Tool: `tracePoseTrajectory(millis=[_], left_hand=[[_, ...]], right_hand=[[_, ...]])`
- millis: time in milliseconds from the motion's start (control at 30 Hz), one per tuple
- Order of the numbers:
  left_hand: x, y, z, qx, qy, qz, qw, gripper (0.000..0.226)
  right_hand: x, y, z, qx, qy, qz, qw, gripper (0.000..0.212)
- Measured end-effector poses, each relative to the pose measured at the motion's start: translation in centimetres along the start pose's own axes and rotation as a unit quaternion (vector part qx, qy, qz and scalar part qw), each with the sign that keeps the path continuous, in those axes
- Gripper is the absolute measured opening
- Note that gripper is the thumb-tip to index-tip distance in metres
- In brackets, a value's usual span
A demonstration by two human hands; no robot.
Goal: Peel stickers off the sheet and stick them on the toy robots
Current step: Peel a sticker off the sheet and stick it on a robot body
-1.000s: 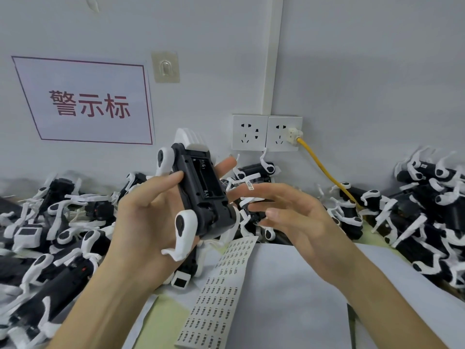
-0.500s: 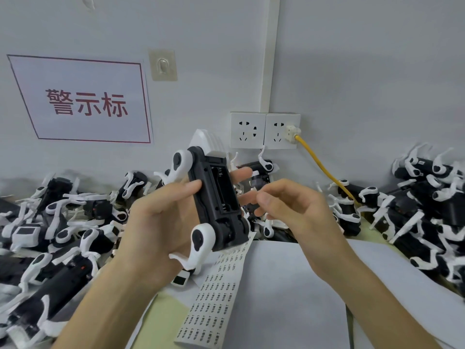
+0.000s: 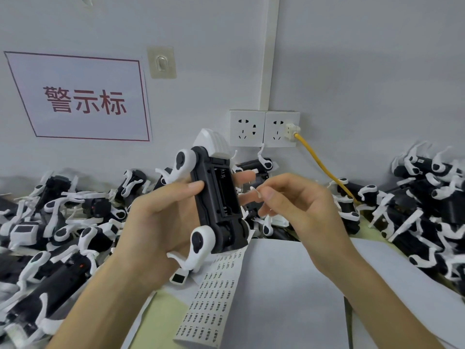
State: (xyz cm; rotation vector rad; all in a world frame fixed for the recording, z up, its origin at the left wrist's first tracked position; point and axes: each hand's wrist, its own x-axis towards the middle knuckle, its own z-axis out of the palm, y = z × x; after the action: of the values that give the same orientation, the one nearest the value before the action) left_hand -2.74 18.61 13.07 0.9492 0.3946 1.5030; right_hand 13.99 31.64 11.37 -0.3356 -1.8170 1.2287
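Note:
My left hand [image 3: 156,230] grips a black and white toy robot [image 3: 216,197] upright, its underside with the open battery bay turned toward me. Thumb on the left edge, fingertips showing past the right edge. My right hand [image 3: 299,205] is just right of the robot, thumb and forefinger pinching a small white sticker [image 3: 254,190] close to the robot's right side. The sticker sheet [image 3: 214,295], a long white strip with rows of small printed labels, lies on the table below the robot.
Heaps of black and white toy robots lie at the left [image 3: 50,235], behind the hands and at the right [image 3: 427,202]. White paper [image 3: 289,298] covers the table under the sheet. A yellow cable [image 3: 324,167] runs from the wall socket [image 3: 281,128] down to the right heap.
My left hand has raised the robot and turned it more upright. My right hand's fingers have closed from spread to a pinch and moved in toward the robot's right side.

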Motion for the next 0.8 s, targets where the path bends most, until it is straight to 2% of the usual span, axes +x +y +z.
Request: tracePoseTrajectory(millis=[33, 100, 167, 233, 333, 433, 533, 600, 667, 800], left_hand=[[-0.2, 0.3, 0.3, -0.045, -0.004, -0.007, 0.999, 0.049], [-0.6, 0.8, 0.6, -0.069, 0.026, 0.001, 0.997, 0.048], [-0.4, 0.6, 0.0, -0.120, -0.013, -0.031, 0.992, 0.048], [-0.1, 0.3, -0.4, -0.132, -0.039, -0.035, 0.990, 0.047], [-0.1, 0.4, -0.4, -0.133, -0.030, -0.031, 0.990, 0.046], [-0.1, 0.3, -0.3, -0.095, -0.007, -0.034, 0.995, 0.043], [-0.1, 0.3, -0.6, 0.043, 0.021, 0.001, 0.999, 0.050], [-0.1, 0.3, -0.5, 0.042, -0.011, 0.018, 0.999, 0.054], [-0.3, 0.4, -0.4, 0.058, 0.011, 0.027, 0.998, 0.058], [-0.5, 0.6, -0.2, 0.082, 0.049, 0.042, 0.995, 0.061]], right_hand=[[-0.1, 0.0, 0.0, -0.007, -0.012, -0.001, 1.000, 0.011], [-0.1, -0.1, 0.2, -0.017, -0.010, -0.003, 1.000, 0.006], [-0.1, 0.0, 0.1, -0.016, 0.006, -0.006, 1.000, 0.007], [-0.1, -0.1, 0.0, 0.002, 0.022, -0.012, 1.000, 0.008], [0.0, -0.3, -0.4, 0.043, 0.041, -0.030, 0.998, 0.014], [0.0, -0.6, -0.4, 0.023, 0.006, -0.053, 0.998, 0.003], [-0.2, -0.7, 0.0, -0.003, -0.005, -0.072, 0.997, 0.007], [-0.3, -0.8, 0.0, -0.016, 0.006, -0.076, 0.997, 0.011], [-0.3, -1.0, -0.2, -0.031, 0.017, -0.072, 0.997, 0.014], [-0.1, -0.8, -0.5, -0.053, 0.020, -0.046, 0.997, 0.006]])
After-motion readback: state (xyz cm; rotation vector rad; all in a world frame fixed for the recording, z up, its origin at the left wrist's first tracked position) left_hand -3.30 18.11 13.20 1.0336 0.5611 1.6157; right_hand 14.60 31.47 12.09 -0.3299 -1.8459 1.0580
